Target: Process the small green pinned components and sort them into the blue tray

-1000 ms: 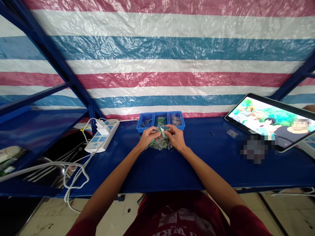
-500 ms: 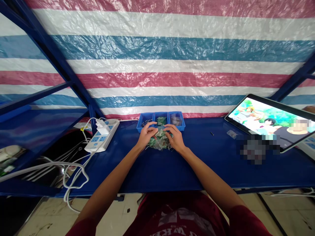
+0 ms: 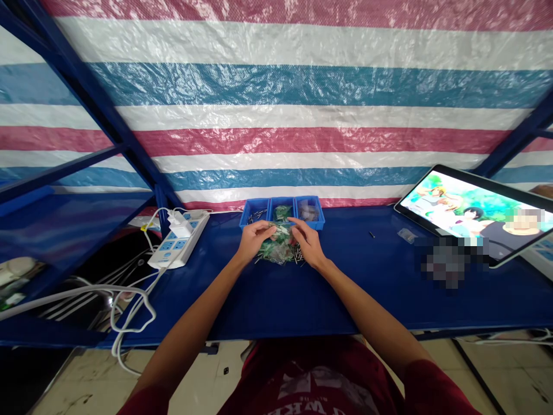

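A pile of green and clear plastic packets (image 3: 277, 251) mixed with thin dark rods (image 3: 298, 253) lies on the blue table. At its left side my left hand (image 3: 254, 240) is closed, thumb and fingers drawn together at the packets. My right hand (image 3: 308, 244) bends in from the other side, thumb and forefinger near each other at the pile's upper edge. What the fingertips of either hand pinch is too small to make out. Just behind the hands stands a blue three-part bin (image 3: 283, 199), with dark rods at left, green packets in the middle and clear packets at right.
A white power strip (image 3: 179, 245) with plugs and loose cables (image 3: 129, 305) is on the left. To the right lie a small dark rod (image 3: 372, 234), a clear packet (image 3: 406, 235) and a blurred patch (image 3: 447, 265). A tablet screen (image 3: 470, 210) leans at the back right.
The fingers of both hands have lowered and drawn in toward the pile; before, they arched over it. The bin and the things around it stay put.
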Tool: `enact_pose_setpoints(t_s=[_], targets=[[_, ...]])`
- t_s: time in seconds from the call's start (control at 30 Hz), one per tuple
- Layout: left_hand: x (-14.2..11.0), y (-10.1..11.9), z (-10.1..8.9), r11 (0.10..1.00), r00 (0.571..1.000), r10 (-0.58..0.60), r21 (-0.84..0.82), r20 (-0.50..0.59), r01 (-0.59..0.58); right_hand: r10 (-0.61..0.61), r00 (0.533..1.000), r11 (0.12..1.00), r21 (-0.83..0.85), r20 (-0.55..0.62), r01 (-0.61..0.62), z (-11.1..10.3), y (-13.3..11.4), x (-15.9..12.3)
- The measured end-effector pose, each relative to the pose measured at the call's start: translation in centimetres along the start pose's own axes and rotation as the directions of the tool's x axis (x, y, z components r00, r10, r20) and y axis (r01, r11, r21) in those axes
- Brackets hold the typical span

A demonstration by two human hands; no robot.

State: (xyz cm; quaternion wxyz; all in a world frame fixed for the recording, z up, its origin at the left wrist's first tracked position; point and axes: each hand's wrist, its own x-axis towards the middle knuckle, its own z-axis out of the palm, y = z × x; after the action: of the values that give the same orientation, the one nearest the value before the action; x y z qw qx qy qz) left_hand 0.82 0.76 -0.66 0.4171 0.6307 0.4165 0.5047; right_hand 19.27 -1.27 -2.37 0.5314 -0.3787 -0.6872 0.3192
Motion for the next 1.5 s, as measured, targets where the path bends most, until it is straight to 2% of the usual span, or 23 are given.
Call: enact_pose_setpoints(t_s=[0.1,0.2,0.3,0.4,0.5,0.67,0.8,0.97,1.07,1.17,1.33,1.4,1.5], targets=[[0.03,-0.12,-0.05,0.998,0.998,-0.025,-0.061,-0.049,0.022,-0.100,0.995,0.995,-0.028,0.013,0.100,0.12,0.27,-0.05],[-0.07,-0.08,0.05,0.999,1.000,-0.020,-0.043,-0.015,0.019,-0.211,0.977,0.967,-0.145,0.015,0.211,0.28,0.42,-0.05],[-0.21,0.29,0.26,0.999,0.999,0.031,0.027,0.041,-0.033,-0.228,0.973,0.949,-0.232,-0.041,0.213,0.32,0.50,0.03],[-0.34,0.70,0.38,0.974,0.985,0.149,0.160,0.087,-0.161,-0.211,0.971,0.950,-0.258,-0.108,0.178,0.22,0.53,0.15],[-0.45,0.64,0.37,0.938,0.972,0.185,0.269,0.144,-0.218,-0.219,0.970,0.950,-0.252,-0.109,0.186,0.17,0.54,0.23],[-0.40,0.00,0.17,0.992,0.988,0.071,0.092,0.135,-0.084,-0.186,0.981,0.958,-0.230,-0.051,0.170,0.20,0.48,0.15],[-0.25,0.25,-0.02,1.000,0.992,0.017,0.001,0.123,-0.017,-0.155,0.988,0.966,-0.213,-0.016,0.148,0.06,0.32,0.04],[-0.19,0.30,0.21,0.980,0.986,-0.083,-0.166,0.146,0.107,-0.246,0.969,0.943,-0.227,0.024,0.245,0.06,0.55,0.04],[-0.12,0.14,0.45,0.967,0.974,-0.124,-0.198,0.189,0.162,-0.257,0.966,0.937,-0.249,-0.023,0.243,0.16,0.84,0.14],[-0.09,0.18,0.47,0.979,0.982,-0.100,-0.160,0.160,0.125,-0.211,0.975,0.946,-0.266,-0.071,0.186,0.11,0.96,0.27],[-0.42,0.35,0.23,0.995,0.988,0.012,0.099,0.153,-0.027,-0.173,0.980,0.934,-0.332,-0.095,0.133,-0.07,0.93,0.35],[-0.52,0.33,0.19,0.994,0.987,0.008,0.109,0.159,-0.025,-0.161,0.985,0.934,-0.332,-0.056,0.134,-0.04,0.86,0.28],[-0.48,0.30,0.20,0.999,0.985,-0.022,0.027,0.168,0.018,-0.156,0.988,0.942,-0.303,-0.025,0.141,0.08,0.67,0.10]])
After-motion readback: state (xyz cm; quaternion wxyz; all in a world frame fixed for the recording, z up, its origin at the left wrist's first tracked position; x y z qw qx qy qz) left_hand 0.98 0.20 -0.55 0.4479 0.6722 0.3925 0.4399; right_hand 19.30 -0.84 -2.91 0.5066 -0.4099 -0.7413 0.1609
